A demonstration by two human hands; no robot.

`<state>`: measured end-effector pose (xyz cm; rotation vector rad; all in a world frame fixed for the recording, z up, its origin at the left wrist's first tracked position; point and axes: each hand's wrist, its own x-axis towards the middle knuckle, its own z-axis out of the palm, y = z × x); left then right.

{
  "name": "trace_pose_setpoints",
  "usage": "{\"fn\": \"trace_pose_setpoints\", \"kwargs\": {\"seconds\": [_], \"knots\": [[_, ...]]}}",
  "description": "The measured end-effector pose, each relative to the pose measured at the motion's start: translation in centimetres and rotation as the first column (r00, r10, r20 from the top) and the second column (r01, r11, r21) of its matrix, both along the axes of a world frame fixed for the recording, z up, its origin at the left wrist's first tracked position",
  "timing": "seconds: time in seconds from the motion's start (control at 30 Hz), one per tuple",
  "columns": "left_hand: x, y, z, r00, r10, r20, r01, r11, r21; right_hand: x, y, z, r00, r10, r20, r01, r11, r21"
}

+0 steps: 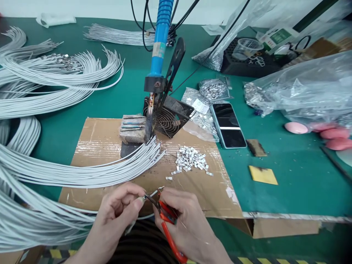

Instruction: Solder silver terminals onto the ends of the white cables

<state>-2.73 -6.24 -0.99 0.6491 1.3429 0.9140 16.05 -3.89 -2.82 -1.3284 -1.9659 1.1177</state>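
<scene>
My left hand (119,214) is closed in a pinch at the front edge of the cardboard, with a thin white cable (154,193) at its fingertips. Wrapped around the red-handled pliers (167,216) is my right hand (187,220). The pliers' dark jaws reach left to the tips of my left thumb and finger; what exactly lies between them is too small to make out. Just beyond my hands, a pile of small silvery metal clips (191,159) lies on the cardboard (154,203). A bundle of white cables (90,172) fans out to the left.
A blue soldering iron (162,36) points down over a grey block (132,129), beside a black fan (169,119). A phone (228,125), a yellow sponge (263,175) and plastic bags (305,84) occupy the right. More white cable coils (55,101) cover the left.
</scene>
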Motion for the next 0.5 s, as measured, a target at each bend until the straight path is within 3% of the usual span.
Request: {"fn": "trace_pose_setpoints", "kwargs": {"seconds": [0.2,0.33,0.4,0.47,0.5], "knots": [[0.2,0.1,0.2,1.000,-0.001,-0.031,0.002,1.000,0.008,-0.6,0.0,-0.2,0.999,-0.047,-0.011,0.049,0.987,0.151],[0.2,0.3,0.3,0.999,-0.018,-0.050,0.019,0.999,0.026,0.1,0.0,-0.6,0.985,-0.167,-0.028,0.169,0.957,0.236],[0.1,0.4,0.5,0.999,-0.013,-0.040,0.013,1.000,0.014,2.8,0.4,-0.9,0.953,-0.302,-0.034,0.299,0.913,0.278],[0.1,0.5,0.7,1.000,-0.016,0.002,0.016,1.000,-0.018,7.3,1.3,-1.0,0.875,-0.484,-0.019,0.467,0.830,0.305],[0.1,0.6,0.8,0.999,-0.021,0.031,0.022,0.999,-0.042,10.0,1.9,-1.0,0.782,-0.623,0.040,0.578,0.747,0.327]]}}
